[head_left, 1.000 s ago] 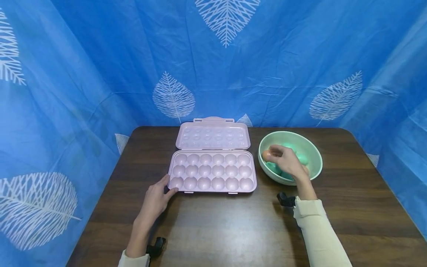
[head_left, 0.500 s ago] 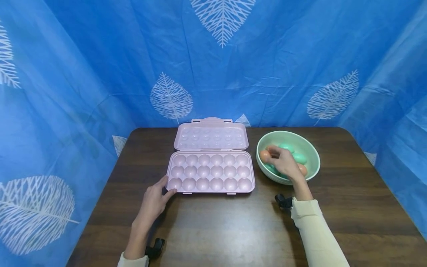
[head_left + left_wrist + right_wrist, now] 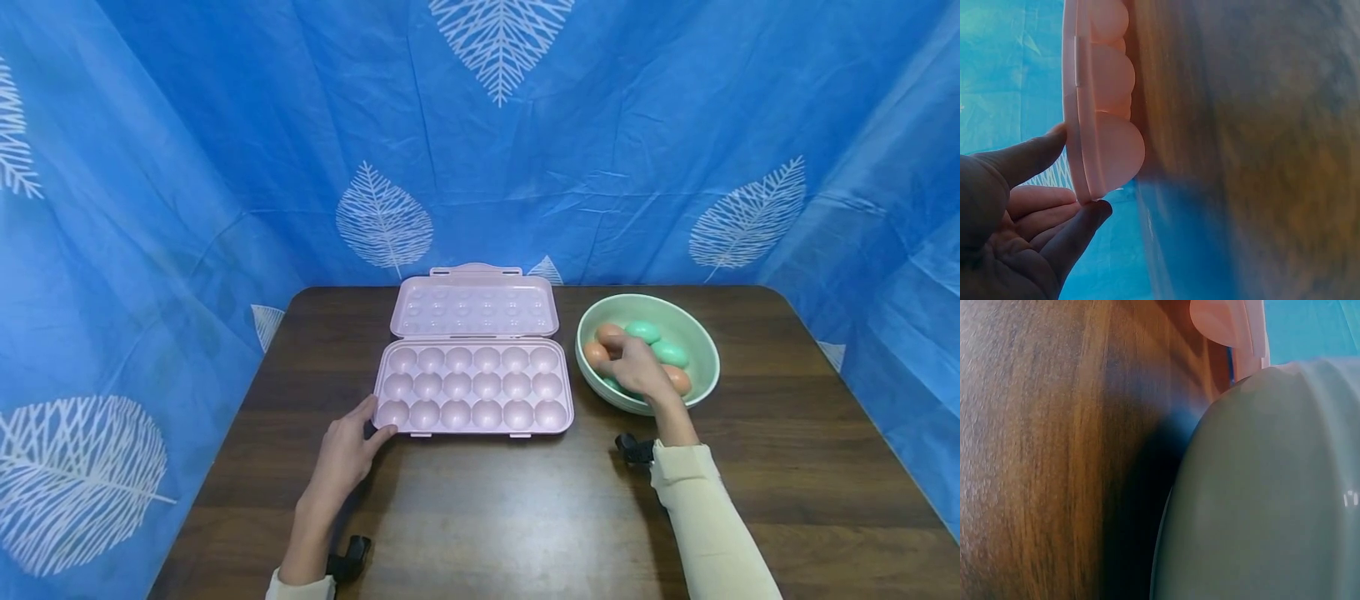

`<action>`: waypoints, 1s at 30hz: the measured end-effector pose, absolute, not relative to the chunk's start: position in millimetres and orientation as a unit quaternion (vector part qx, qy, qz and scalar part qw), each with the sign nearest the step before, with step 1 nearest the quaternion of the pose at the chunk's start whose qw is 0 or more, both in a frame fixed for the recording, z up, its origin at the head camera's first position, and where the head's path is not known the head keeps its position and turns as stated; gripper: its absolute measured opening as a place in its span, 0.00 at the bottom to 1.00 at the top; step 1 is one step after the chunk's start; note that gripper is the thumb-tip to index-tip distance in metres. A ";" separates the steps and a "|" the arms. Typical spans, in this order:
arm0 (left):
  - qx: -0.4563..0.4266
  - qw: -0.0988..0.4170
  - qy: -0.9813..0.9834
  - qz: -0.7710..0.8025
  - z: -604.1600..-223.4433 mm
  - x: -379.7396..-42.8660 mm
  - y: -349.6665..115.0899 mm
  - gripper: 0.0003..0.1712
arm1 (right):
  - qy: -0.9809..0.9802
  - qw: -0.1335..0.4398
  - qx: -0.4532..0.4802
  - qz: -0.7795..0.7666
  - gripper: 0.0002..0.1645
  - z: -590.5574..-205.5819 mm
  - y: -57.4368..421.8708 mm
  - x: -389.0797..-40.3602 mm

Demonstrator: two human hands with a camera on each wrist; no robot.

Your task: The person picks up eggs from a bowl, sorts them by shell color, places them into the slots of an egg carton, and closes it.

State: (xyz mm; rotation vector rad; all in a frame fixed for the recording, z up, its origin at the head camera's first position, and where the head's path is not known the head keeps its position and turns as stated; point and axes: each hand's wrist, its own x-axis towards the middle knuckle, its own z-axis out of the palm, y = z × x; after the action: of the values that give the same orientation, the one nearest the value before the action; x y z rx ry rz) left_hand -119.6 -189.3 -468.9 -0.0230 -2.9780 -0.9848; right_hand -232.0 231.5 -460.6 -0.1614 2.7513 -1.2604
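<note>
An open pink egg carton (image 3: 472, 386) lies on the table, its cups holding nothing. My left hand (image 3: 347, 450) grips its near left corner. The left wrist view shows the thumb (image 3: 1035, 153) against the rim and the other fingers at the carton's end. Right of the carton stands a pale green bowl (image 3: 705, 354) with brown and green eggs in it. Reaching down inside, my right hand (image 3: 641, 371) has thumb and fingers around a brown egg (image 3: 596, 353) by the left wall. In the right wrist view the bowl's outer wall (image 3: 1260, 487) hides this hand.
The carton's lid (image 3: 474, 307) is folded back toward the blue leaf-print curtain (image 3: 495, 183) behind the table. Also in the bowl lie green eggs (image 3: 670, 353) and another brown egg (image 3: 677, 380). Dark wooden table (image 3: 480, 508) extends in front.
My right hand has sunk slightly deeper into the bowl around the brown egg, and more of the other eggs show. The left hand stays at the carton's corner. The head view shifted a little.
</note>
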 end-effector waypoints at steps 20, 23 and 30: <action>-0.003 0.010 -0.949 -0.316 -468.4 -119.0 -189.5 0.35 | 0.904 0.048 -0.061 -0.420 0.28 -460.7 231.4 -231.4; -0.002 0.009 -0.948 -0.317 -468.5 -119.1 -189.2 0.35 | 0.901 0.036 -0.074 -0.426 0.26 -461.2 232.7 -231.6; 0.006 0.006 -0.948 -0.319 -467.9 -118.7 -188.1 0.35 | 0.901 0.015 -0.048 -0.432 0.28 -458.9 232.2 -233.7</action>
State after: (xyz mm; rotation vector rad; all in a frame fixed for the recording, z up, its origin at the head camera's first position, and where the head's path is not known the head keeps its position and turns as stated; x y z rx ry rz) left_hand -118.7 -188.1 -467.9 0.0188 -2.9664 -0.9993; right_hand -233.7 232.2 -458.9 -0.1479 2.8018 -1.3437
